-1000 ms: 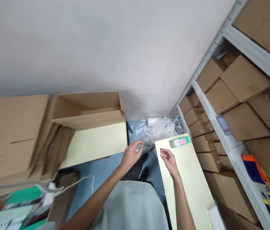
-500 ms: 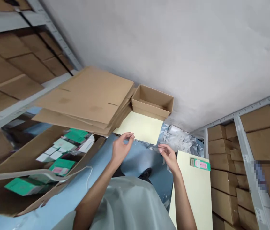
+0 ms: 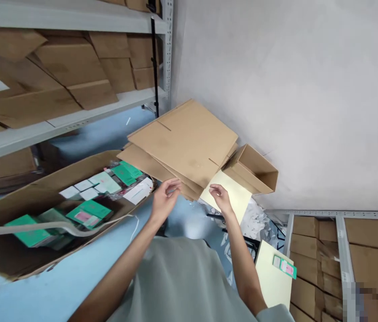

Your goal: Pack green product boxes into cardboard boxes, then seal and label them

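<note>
My left hand [image 3: 165, 200] is raised in front of me, its fingers loosely curled and the thumb bent in, with nothing visible in it. It is nearest to the lower edge of a stack of flat brown cardboard sheets [image 3: 189, 138]. My right hand [image 3: 221, 199], also empty and half curled, hovers in front of a pale yellow board [image 3: 241, 197]. An open, empty cardboard box [image 3: 251, 172] stands tilted in view beside the stack, at the board's far edge. Neither hand visibly grips anything.
At left lies a large open carton [image 3: 85, 163] with green and white packets [image 3: 90, 212]. Another pale board [image 3: 271, 277] bears a green-pink packet [image 3: 285, 267]. Crumpled white scraps [image 3: 258, 221] lie below. Shelving [image 3: 125, 105] with brown boxes stands left and right; a wall [image 3: 292, 89] is ahead.
My view has turned left, so the stack, box and boards sit further right. Both hands stay raised and empty; the right is now in front of the yellow board, close to the stack.
</note>
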The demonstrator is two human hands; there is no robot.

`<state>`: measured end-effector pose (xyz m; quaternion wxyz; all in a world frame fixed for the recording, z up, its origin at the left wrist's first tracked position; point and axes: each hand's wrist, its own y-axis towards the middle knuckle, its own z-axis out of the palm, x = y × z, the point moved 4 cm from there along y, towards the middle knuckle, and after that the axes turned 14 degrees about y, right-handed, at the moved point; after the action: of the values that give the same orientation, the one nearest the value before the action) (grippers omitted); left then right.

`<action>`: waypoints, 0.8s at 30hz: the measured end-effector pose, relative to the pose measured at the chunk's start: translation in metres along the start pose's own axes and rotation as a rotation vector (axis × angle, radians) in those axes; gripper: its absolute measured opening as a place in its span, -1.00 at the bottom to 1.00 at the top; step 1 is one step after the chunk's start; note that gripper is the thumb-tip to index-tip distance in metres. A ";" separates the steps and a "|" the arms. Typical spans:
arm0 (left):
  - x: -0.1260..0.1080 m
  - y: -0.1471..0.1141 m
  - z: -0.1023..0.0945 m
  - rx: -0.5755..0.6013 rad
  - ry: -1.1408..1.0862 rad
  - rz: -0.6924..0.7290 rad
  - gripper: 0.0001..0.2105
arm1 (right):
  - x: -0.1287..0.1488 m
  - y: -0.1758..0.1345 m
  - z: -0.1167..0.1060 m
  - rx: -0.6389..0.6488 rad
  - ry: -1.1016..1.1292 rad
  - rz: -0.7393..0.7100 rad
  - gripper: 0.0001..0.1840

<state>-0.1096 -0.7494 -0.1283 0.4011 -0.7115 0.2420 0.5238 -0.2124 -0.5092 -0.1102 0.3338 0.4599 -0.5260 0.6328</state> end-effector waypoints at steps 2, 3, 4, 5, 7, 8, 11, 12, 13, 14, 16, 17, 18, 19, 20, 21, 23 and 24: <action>0.013 0.022 0.000 0.009 -0.126 -0.112 -0.52 | -0.010 0.019 0.013 -0.116 -0.051 -0.004 -0.51; 0.019 0.031 0.003 0.013 -0.176 -0.163 -0.49 | -0.016 0.026 0.017 -0.180 -0.059 0.014 -0.49; 0.025 0.039 0.006 0.019 -0.216 -0.206 -0.49 | -0.022 0.032 0.020 -0.239 -0.059 0.040 -0.48; 0.029 0.046 0.009 0.024 -0.245 -0.237 -0.50 | -0.028 0.037 0.023 -0.287 -0.052 0.069 -0.47; 0.035 0.055 0.017 0.032 -0.282 -0.270 -0.55 | -0.037 0.043 0.027 -0.335 -0.032 0.116 -0.47; 0.038 0.057 0.020 0.037 -0.303 -0.286 -0.59 | -0.039 0.045 0.028 -0.341 -0.024 0.128 -0.47; 0.040 0.061 0.026 0.054 -0.363 -0.337 -0.67 | -0.038 0.048 0.031 -0.348 0.010 0.130 -0.46; 0.040 0.062 0.028 0.058 -0.382 -0.355 -0.68 | -0.036 0.047 0.032 -0.342 0.025 0.130 -0.45; 0.039 0.063 0.029 0.062 -0.402 -0.373 -0.69 | -0.033 0.047 0.033 -0.328 0.042 0.131 -0.45; 0.038 0.064 0.030 0.065 -0.424 -0.391 -0.70 | -0.029 0.046 0.035 -0.306 0.058 0.133 -0.45; 0.033 0.069 0.031 0.065 -0.477 -0.426 -0.69 | -0.021 0.044 0.040 -0.251 0.087 0.135 -0.47; 0.030 0.073 0.031 0.061 -0.506 -0.443 -0.69 | -0.016 0.042 0.044 -0.225 0.099 0.131 -0.48; 0.026 0.078 0.031 0.052 -0.536 -0.461 -0.69 | -0.012 0.040 0.048 -0.204 0.108 0.123 -0.49; 0.022 0.084 0.030 0.038 -0.566 -0.478 -0.69 | -0.007 0.038 0.052 -0.187 0.115 0.113 -0.50; 0.017 0.090 0.028 0.018 -0.593 -0.493 -0.69 | -0.003 0.035 0.056 -0.174 0.121 0.101 -0.50; 0.011 0.097 0.025 -0.008 -0.617 -0.507 -0.70 | 0.001 0.033 0.061 -0.164 0.126 0.087 -0.51; -0.001 0.110 0.017 -0.059 -0.651 -0.520 -0.73 | 0.008 0.029 0.069 -0.139 0.134 0.058 -0.51; -0.009 0.115 0.013 -0.074 -0.662 -0.518 -0.74 | 0.012 0.027 0.072 -0.119 0.133 0.048 -0.51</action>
<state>-0.2075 -0.8041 -0.1583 0.5498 -0.5560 -0.1054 0.6144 -0.2248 -0.5860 -0.1072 0.3795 0.3835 -0.5503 0.6373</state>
